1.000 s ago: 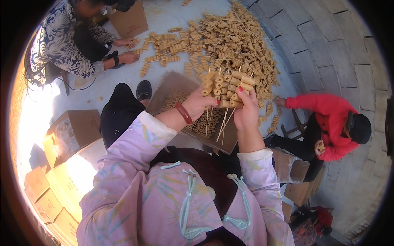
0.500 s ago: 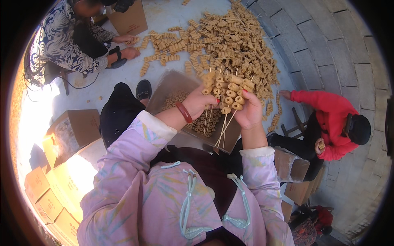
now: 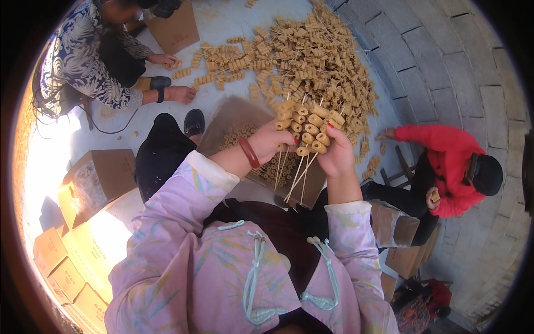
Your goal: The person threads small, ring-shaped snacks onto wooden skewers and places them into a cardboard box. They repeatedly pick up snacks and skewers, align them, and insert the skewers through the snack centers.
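Several skewers threaded with ring-shaped, tan pieces of food (image 3: 308, 128) are bunched between my two hands, their bare stick ends pointing down toward me. My left hand (image 3: 268, 141) closes on the left side of the bunch, its thumb against the lower rings. From the right, my right hand (image 3: 338, 157) grips the other side with the thumb up along the pieces. Beneath both hands stands an open cardboard box (image 3: 218, 119), partly filled with more of these skewers (image 3: 236, 135), seen ring-end up. My hands hide part of the box.
A large heap of skewers (image 3: 320, 58) spreads over the pale floor ahead. One person (image 3: 92, 61) reaches to loose skewers at the far left; another in red (image 3: 439, 139) sits at right beside a block wall (image 3: 439, 61). Cartons (image 3: 83, 250) stand at near left.
The held skewers have shifted slightly left and their sticks have splayed differently. At far left, the person's hands have moved among the loose skewers.
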{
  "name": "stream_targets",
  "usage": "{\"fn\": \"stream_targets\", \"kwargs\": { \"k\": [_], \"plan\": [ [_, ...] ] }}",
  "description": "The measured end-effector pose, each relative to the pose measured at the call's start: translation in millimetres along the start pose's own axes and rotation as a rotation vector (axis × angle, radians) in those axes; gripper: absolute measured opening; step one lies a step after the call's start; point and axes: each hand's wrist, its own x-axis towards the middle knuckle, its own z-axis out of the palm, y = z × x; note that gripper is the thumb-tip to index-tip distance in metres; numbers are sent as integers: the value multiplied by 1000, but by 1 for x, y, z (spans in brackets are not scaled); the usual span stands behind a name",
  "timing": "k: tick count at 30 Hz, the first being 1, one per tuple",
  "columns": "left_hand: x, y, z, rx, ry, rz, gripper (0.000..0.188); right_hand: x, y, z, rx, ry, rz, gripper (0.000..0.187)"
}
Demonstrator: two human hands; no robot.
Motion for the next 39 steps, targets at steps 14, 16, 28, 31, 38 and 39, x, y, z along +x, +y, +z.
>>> {"fn": "stream_targets", "kwargs": {
  "k": [14,16,28,31,38,39],
  "plan": [
    [4,-1,6,-161,65,-23,45,0,-1,-4,31,-65,70,45],
    [4,-1,10,-118,115,-52,44,-1,4,-4,19,-3,54,45],
    [-3,-3,21,75,107,101,55,-6,14,7,-153,51,-157,41],
    [-2,-7,20,27,167,97,51,-7,16,13,-137,56,-163,40],
    [1,-14,15,-63,129,137,47,-8,16,21,-189,32,-136,41],
    [2,-14,15,-61,132,136,48,-8,17,20,-206,74,-118,41]
  ]
}}
